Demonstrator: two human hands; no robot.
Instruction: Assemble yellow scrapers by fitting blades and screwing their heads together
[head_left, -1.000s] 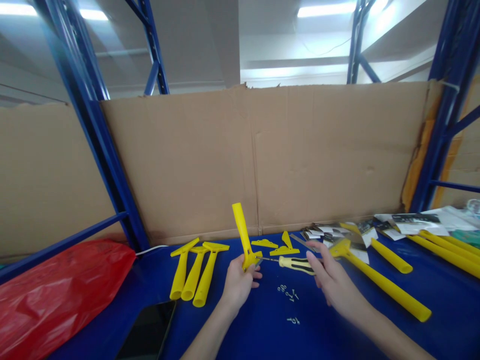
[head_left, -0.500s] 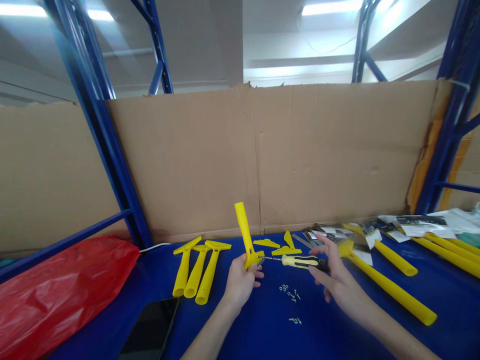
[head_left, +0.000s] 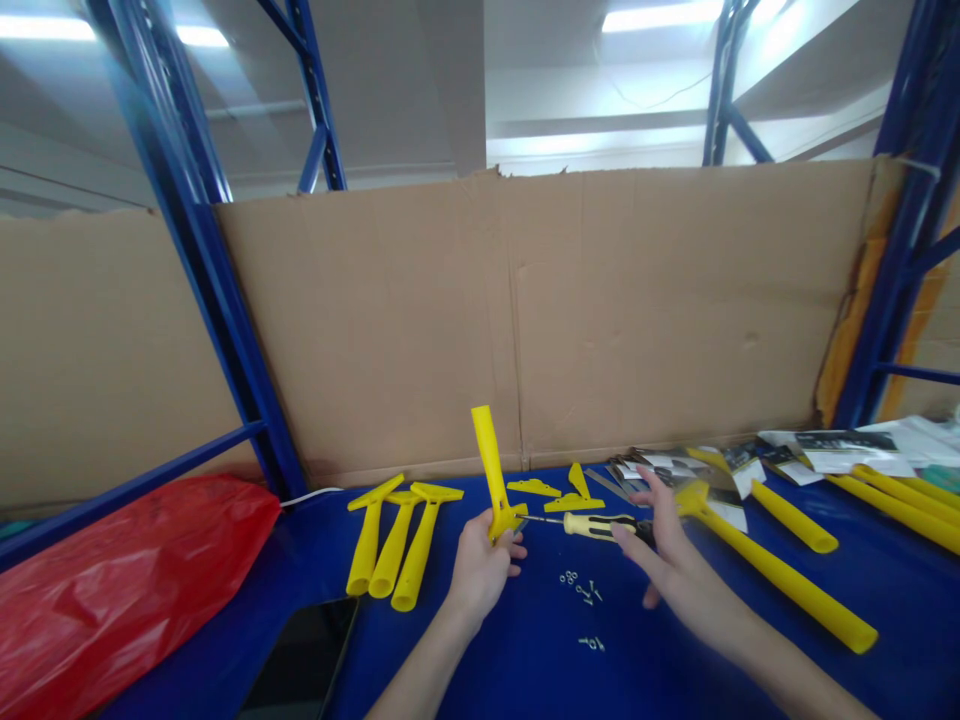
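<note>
My left hand (head_left: pixel 482 570) is closed around the head end of a yellow plastic scraper handle (head_left: pixel 489 455), whose hollow tube points up. Its fingers curl under the head. A screwdriver (head_left: pixel 596 525) with a cream and black grip lies level, its tip against the scraper head. At the rear of that grip is my right hand (head_left: pixel 671 560), thumb on the near side and fingers spread behind it. Below the screwdriver, small screws (head_left: pixel 589 592) and nuts (head_left: pixel 568 577) lie on the blue surface. Yellow clamp plates (head_left: pixel 574 504) rest just behind it.
Several yellow scrapers (head_left: pixel 409 555) lie at left, beside a dark phone or tablet (head_left: pixel 300 660) and a red plastic bag (head_left: pixel 142 590). Longer yellow handles (head_left: pixel 795 585) and packaged parts (head_left: pixel 855 450) lie at right. A cardboard wall (head_left: pixel 645 310) and blue rack posts (head_left: pixel 225 300) stand behind.
My right thumb has shifted slightly left along the screwdriver grip, and the right hand has turned a little. The left hand and the scraper stay almost still.
</note>
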